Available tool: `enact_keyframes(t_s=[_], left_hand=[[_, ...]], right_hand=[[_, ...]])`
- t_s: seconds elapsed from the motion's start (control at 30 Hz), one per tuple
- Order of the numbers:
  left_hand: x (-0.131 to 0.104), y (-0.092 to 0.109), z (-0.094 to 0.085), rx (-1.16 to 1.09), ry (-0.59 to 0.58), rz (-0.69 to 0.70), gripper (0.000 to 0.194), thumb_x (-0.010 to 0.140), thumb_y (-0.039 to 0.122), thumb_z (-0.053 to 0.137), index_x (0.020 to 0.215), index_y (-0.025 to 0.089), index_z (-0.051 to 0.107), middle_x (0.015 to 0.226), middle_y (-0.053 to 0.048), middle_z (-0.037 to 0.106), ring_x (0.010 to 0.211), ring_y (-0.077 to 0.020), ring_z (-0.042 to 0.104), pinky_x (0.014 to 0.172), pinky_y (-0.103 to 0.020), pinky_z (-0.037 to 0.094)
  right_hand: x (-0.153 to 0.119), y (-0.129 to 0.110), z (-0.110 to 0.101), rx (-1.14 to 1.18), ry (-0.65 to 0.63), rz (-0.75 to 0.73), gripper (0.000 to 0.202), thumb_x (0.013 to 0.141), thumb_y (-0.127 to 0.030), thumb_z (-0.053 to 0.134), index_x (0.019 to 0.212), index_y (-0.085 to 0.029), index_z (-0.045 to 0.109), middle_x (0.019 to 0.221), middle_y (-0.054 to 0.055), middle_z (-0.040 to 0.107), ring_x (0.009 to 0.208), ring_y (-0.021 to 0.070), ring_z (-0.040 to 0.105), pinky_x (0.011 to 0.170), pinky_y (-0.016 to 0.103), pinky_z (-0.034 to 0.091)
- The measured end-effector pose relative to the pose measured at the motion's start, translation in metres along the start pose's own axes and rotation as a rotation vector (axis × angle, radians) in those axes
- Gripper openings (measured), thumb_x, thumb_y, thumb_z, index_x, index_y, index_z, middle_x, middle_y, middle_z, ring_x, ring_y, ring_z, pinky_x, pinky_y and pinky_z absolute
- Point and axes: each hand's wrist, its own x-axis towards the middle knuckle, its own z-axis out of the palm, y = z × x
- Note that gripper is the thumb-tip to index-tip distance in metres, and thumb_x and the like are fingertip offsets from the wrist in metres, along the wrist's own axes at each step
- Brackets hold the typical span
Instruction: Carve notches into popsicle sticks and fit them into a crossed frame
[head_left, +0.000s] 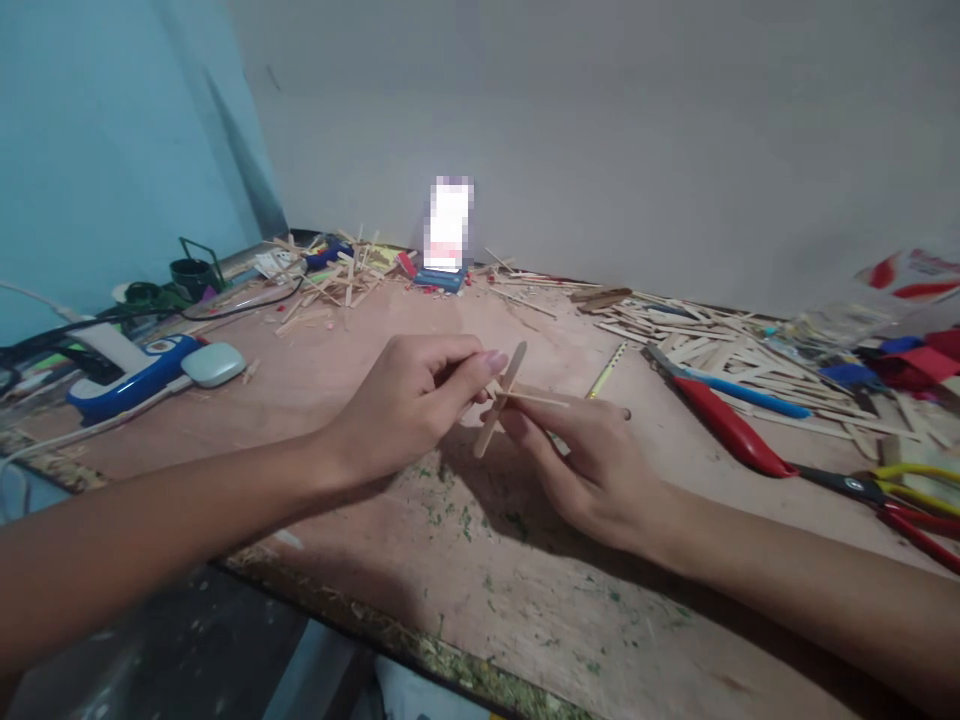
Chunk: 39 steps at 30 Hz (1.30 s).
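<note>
Above the middle of the table, both my hands hold a small crossed piece made of popsicle sticks (489, 432). One stick slants upright, and a thinner one crosses it and points to the right. My left hand (420, 395) pinches the piece from the left between thumb and fingers. From the right, my right hand (581, 450) is closed on it near the crossing, with thumb and index finger pressed together. My fingers hide part of the joint. Beyond my right hand lies a yellow measuring tape strip (607, 368).
A lit phone (448, 225) leans at the wall. Loose sticks (720, 350) pile at the right, beside a red-handled tool (731, 425), a blue pen-like tool (750, 393) and scissors (862, 487). At the left stand more sticks (349, 280) and a blue-and-white power strip (135, 380) with cables.
</note>
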Motion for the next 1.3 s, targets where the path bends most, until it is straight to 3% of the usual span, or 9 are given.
enact_keyframes(t_s=[0.17, 0.3, 0.5, 0.7, 0.97, 1.13, 1.3], left_hand=[[0.002, -0.001, -0.001, -0.029, -0.023, -0.006, 0.043, 0.107, 0.037, 0.055, 0.069, 0.016, 0.061, 0.057, 0.006, 0.052, 0.054, -0.0064, 0.047, 0.057, -0.024, 0.038], [0.002, 0.000, -0.001, -0.023, 0.003, -0.013, 0.043, 0.107, 0.036, 0.055, 0.069, 0.016, 0.062, 0.058, 0.005, 0.052, 0.054, -0.0064, 0.047, 0.057, -0.024, 0.038], [-0.001, 0.001, 0.004, 0.026, 0.031, -0.012, 0.041, 0.106, 0.034, 0.054, 0.070, 0.017, 0.062, 0.058, 0.004, 0.053, 0.056, -0.0081, 0.049, 0.056, -0.025, 0.036], [-0.004, 0.002, 0.007, 0.070, 0.010, -0.004, 0.046, 0.106, 0.035, 0.054, 0.065, 0.017, 0.057, 0.056, 0.004, 0.050, 0.055, -0.0081, 0.045, 0.055, -0.025, 0.032], [0.001, -0.002, 0.003, 0.068, -0.029, 0.020, 0.044, 0.105, 0.032, 0.054, 0.064, 0.017, 0.054, 0.059, 0.005, 0.046, 0.057, -0.0080, 0.042, 0.057, -0.026, 0.032], [0.000, -0.003, 0.004, 0.066, -0.045, 0.006, 0.043, 0.105, 0.032, 0.055, 0.065, 0.017, 0.058, 0.057, 0.005, 0.047, 0.056, -0.0084, 0.043, 0.055, -0.026, 0.029], [0.002, -0.004, 0.002, 0.010, -0.036, -0.007, 0.044, 0.103, 0.029, 0.056, 0.061, 0.017, 0.053, 0.056, 0.005, 0.045, 0.056, -0.0083, 0.041, 0.055, -0.025, 0.029]], right_hand=[[0.001, 0.003, -0.004, -0.061, 0.008, -0.072, 0.016, 0.107, -0.025, 0.057, 0.112, -0.015, 0.067, 0.086, 0.000, 0.068, 0.072, 0.0125, 0.065, 0.069, 0.028, 0.057], [0.000, 0.002, -0.003, -0.139, 0.029, -0.072, 0.014, 0.101, -0.029, 0.065, 0.102, -0.016, 0.064, 0.080, -0.002, 0.062, 0.065, 0.0112, 0.056, 0.061, 0.026, 0.049], [0.002, -0.001, 0.002, -0.217, 0.078, -0.081, 0.037, 0.097, -0.046, 0.074, 0.083, -0.017, 0.057, 0.070, -0.005, 0.053, 0.061, 0.0096, 0.049, 0.057, 0.024, 0.041], [0.000, 0.001, 0.006, -0.310, 0.135, -0.148, 0.019, 0.103, -0.023, 0.062, 0.086, -0.016, 0.060, 0.070, -0.005, 0.052, 0.059, 0.0089, 0.047, 0.056, 0.023, 0.041], [0.001, 0.005, 0.002, -0.404, 0.101, -0.227, 0.011, 0.103, -0.023, 0.062, 0.094, -0.016, 0.062, 0.078, -0.003, 0.059, 0.065, 0.0104, 0.053, 0.061, 0.024, 0.048], [-0.001, 0.008, 0.003, -0.480, 0.086, -0.235, 0.011, 0.103, -0.024, 0.062, 0.096, -0.016, 0.063, 0.078, -0.003, 0.059, 0.064, 0.0101, 0.052, 0.060, 0.024, 0.048], [0.003, 0.008, 0.000, -0.485, 0.047, -0.250, 0.010, 0.103, -0.024, 0.061, 0.097, -0.016, 0.064, 0.080, -0.002, 0.061, 0.065, 0.0108, 0.054, 0.061, 0.025, 0.048]])
